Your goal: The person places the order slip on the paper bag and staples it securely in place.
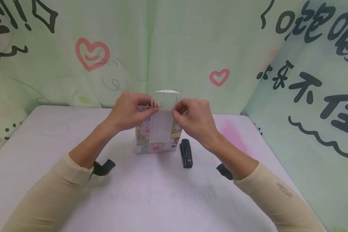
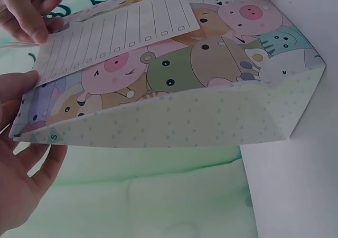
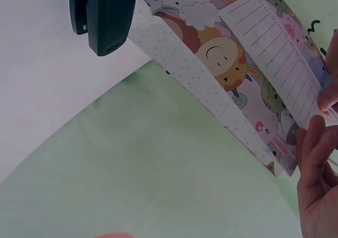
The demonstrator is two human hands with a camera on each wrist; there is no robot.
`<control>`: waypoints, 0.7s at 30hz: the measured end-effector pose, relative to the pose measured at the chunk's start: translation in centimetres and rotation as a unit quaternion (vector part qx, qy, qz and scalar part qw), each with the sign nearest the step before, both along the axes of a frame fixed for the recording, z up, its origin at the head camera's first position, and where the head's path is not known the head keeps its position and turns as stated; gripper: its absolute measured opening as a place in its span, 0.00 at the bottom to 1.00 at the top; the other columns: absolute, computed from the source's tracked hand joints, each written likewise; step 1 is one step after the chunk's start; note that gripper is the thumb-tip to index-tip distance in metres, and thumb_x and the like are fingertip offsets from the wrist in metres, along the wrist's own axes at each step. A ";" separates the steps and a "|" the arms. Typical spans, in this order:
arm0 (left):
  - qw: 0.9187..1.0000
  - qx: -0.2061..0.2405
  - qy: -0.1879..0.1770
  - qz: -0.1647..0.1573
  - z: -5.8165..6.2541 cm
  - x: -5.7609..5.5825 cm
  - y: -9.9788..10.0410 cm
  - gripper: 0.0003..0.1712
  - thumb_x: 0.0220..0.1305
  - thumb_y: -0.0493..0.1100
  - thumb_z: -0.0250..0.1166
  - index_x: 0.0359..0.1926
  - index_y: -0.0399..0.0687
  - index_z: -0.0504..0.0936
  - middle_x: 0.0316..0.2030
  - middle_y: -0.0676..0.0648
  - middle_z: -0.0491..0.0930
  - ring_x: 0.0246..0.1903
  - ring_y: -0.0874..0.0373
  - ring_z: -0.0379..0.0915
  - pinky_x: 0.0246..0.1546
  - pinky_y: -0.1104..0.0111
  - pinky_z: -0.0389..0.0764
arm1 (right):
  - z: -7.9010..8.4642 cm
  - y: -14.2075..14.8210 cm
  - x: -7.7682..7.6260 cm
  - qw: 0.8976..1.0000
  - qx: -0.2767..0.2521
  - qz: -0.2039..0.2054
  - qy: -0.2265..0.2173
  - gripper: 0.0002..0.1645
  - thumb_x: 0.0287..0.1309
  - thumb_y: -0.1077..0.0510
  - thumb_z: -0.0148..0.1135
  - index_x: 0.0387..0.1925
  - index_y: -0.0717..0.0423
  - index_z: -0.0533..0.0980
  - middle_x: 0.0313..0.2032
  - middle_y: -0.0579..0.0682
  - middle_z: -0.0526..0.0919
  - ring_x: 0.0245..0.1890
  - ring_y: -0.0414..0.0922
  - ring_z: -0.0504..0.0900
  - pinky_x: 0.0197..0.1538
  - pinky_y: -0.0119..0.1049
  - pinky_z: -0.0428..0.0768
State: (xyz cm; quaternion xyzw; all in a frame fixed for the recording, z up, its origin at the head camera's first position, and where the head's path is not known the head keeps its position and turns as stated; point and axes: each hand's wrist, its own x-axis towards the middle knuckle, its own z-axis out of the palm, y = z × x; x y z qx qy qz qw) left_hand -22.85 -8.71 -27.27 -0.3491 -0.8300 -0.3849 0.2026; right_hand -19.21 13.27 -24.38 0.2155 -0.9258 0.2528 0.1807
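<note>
Nearest, we have two cream sleeves: the left sleeve [image 1: 52,193] at the lower left of the frame, the right sleeve [image 1: 278,196] at the lower right, with printed lettering. A black mount [image 1: 104,167] shows at the left wrist, a second mount [image 1: 224,171] at the right. White table [image 1: 150,196] under everything, pink patch [image 1: 233,135] at right of center.

Black stapler [image 1: 186,154] lies just right of center, near the bag's lower right corner, untouched. Bag [image 1: 143,137] stands upright on the table at frame center, printed with cartoon animals. Ruled white sheet [image 1: 160,127] lies flat against its front, up to the top rim.

Left hand [image 1: 129,111], left of center: we see it pinching the bag's rim, thumb in front by the sheet's top left corner, fingers behind. Right hand [image 1: 195,117], right of center: pinching at the sheet's top right corner along the rim; we can't tell how the hidden fingers sit. White handles [image 1: 166,91] loop up between the hands.

Farthest, we get a pale green curtain [image 1: 185,48]: red hearts in the upper half, black lettering in both upper corners.
</note>
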 end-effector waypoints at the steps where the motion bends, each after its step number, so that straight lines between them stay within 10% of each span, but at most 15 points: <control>1: 1.000 -0.002 0.001 0.000 0.0 -0.1 0.0 0.04 0.60 0.44 0.68 0.32 0.49 0.85 0.31 0.53 0.85 0.35 0.62 0.82 0.38 0.64 0.81 | 0.0 0.0 0.0 1.000 0.000 0.000 0.001 0.07 0.57 0.56 0.66 0.34 0.56 0.82 0.29 0.46 0.85 0.28 0.38 0.82 0.31 0.28 0.80; 21: 0.999 -0.011 -0.022 -0.020 0.0 -1.0 -0.1 0.05 0.60 0.45 0.68 0.32 0.50 0.84 0.30 0.54 0.84 0.33 0.62 0.79 0.34 0.65 0.80 | -0.3 1.0 1.3 1.000 0.016 -0.009 0.008 0.07 0.58 0.53 0.65 0.30 0.52 0.81 0.25 0.41 0.82 0.17 0.38 0.73 0.22 0.30 0.74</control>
